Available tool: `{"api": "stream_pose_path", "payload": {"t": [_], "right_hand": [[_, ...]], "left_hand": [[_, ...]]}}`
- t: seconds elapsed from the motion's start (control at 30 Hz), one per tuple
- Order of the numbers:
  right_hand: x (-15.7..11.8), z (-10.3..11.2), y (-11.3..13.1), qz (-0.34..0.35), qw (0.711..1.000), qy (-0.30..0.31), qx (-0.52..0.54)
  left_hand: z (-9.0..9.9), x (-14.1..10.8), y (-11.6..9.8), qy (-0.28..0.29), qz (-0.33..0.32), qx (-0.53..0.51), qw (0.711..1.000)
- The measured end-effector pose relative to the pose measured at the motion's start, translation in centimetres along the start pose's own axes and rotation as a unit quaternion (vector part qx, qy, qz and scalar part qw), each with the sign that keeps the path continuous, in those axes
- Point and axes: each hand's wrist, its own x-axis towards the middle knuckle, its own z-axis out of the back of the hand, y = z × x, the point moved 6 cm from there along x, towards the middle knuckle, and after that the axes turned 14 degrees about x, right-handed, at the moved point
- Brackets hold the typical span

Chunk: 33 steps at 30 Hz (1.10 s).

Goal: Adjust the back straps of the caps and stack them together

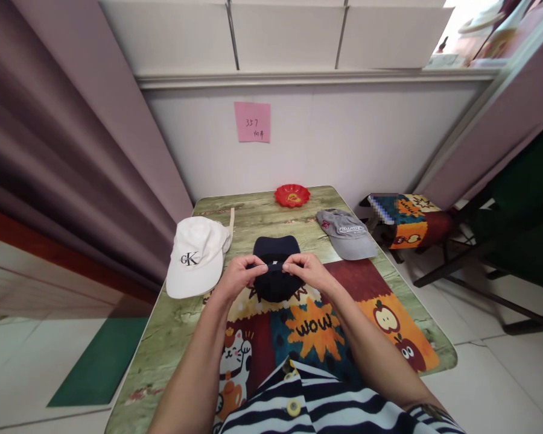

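Observation:
A dark navy baseball cap (277,286) lies at the middle of the table, its brim pointing away from me. My left hand (244,272) pinches the left end of the strap at the cap's back opening. On the other end of that strap, the fingers of my right hand (305,269) are pinched too. A small pale spot shows on the strap between my fingertips. To the left rests a white cap (199,253) with black CK letters. A grey cap (347,234) with white lettering sits at the right.
A red scalloped dish (292,196) stands at the table's far edge. Under the navy cap spreads a colourful mat (317,325). A pink note (252,122) is on the wall. At the right are a cloth-covered stool (409,235) and a dark chair (516,229).

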Motion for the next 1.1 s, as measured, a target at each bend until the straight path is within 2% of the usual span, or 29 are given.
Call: {"api": "stream_pose_path", "payload": {"t": [0.27, 0.43, 0.53, 0.6, 0.7, 0.77, 0.87, 1.1], "right_hand": [[0.0, 1.0, -1.1, 0.009, 1.0, -0.025, 0.01], [0.0, 1.0, -0.9, 0.014, 1.0, -0.024, 0.002], [-0.2, 1.1, -0.8, 0.006, 1.0, -0.022, 0.003], [-0.5, 1.3, -1.0, -0.013, 1.0, -0.006, 0.01], [-1.3, 1.5, -1.4, -0.058, 0.997, 0.056, 0.006], [-1.9, 1.9, -1.3, -0.057, 0.994, 0.086, -0.033], [-2.3, 2.6, -0.8, -0.002, 0.987, 0.089, -0.134], [-1.9, 3.2, -2.6, 0.011, 0.953, 0.054, -0.299]], "left_hand": [[0.6, -0.1, 1.0, -0.014, 0.004, 0.013, 1.0], [0.7, -0.1, 0.8, -0.034, -0.009, 0.014, 0.999], [0.6, -0.3, 0.6, -0.015, -0.008, 0.016, 1.0], [0.6, -0.5, 0.8, 0.01, -0.01, 0.025, 1.0], [1.3, -0.6, 1.4, 0.024, -0.036, 0.067, 0.997], [2.0, -0.6, 1.8, 0.009, -0.074, 0.12, 0.99], [2.8, -0.6, 2.5, -0.013, -0.11, 0.191, 0.975], [2.9, -0.8, 3.8, 0.043, -0.098, 0.249, 0.963]]}}
